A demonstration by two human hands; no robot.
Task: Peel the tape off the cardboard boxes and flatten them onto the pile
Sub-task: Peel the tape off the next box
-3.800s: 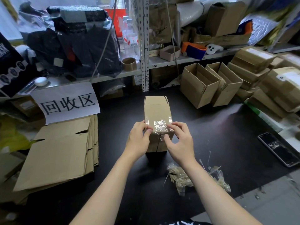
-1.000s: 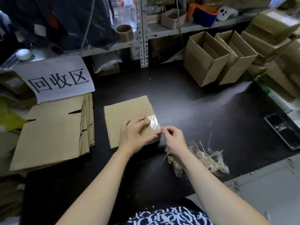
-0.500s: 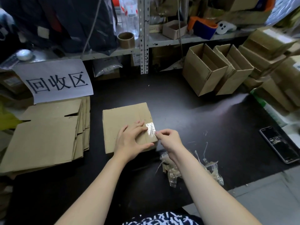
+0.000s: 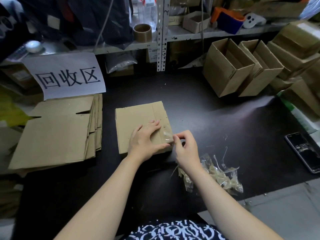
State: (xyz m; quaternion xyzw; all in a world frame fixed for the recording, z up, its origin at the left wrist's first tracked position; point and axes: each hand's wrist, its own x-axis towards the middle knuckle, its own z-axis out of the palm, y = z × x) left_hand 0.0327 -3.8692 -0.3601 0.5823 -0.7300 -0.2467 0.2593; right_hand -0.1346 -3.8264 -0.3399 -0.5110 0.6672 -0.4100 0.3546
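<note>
Now, box (image 4: 135, 118): flattened, brown, creased.
Tape (image 4: 167, 136): clear, crinkled, box's right edge.
Left grip (image 4: 146, 140): spread, pressing box.
Right grip (image 4: 187, 148): pinching tape.

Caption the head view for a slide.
Left hand presses the flattened box while the right hand pinches clear tape at its right edge.

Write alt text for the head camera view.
The left hand presses a flattened cardboard box onto a black table while the right hand pinches clear tape at its corner. A flattened-box pile lies left, peeled tape scraps right.
</note>
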